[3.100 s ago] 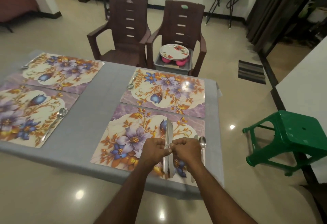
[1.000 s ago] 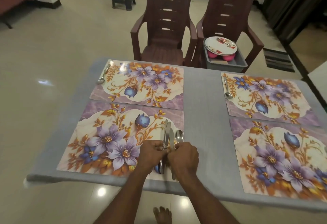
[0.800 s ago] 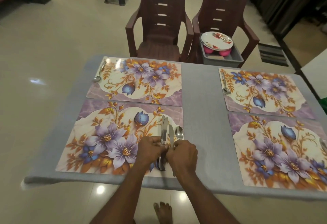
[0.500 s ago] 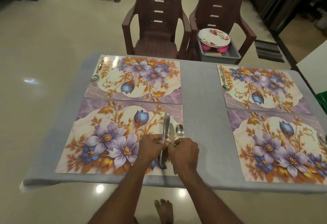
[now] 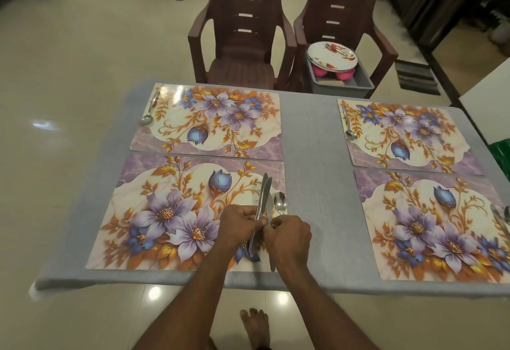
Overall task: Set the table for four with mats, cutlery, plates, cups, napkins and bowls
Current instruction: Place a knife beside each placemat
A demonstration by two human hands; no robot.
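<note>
Several floral mats lie on the grey table (image 5: 309,156). Over the near left mat (image 5: 171,211), my left hand (image 5: 238,225) grips a bunch of table knives (image 5: 263,195), blades pointing away from me. My right hand (image 5: 289,235) pinches one knife (image 5: 270,239) of that bunch, which hangs a little lower than the rest. A spoon (image 5: 280,202) lies on the mat's right edge, just beyond my right hand. Spoons also rest on the far left mat (image 5: 147,112) and the far right mat (image 5: 348,123).
Two brown plastic chairs (image 5: 242,32) stand behind the table. The right chair holds a grey tub (image 5: 342,84) with floral plates (image 5: 332,55) stacked over pink bowls (image 5: 320,71). A green stool (image 5: 501,153) shows at the right edge. My bare foot (image 5: 254,325) is under the table edge.
I moved from the right mat to the left one with the knives. In the last second my right hand has drawn one knife slightly apart from the bunch.
</note>
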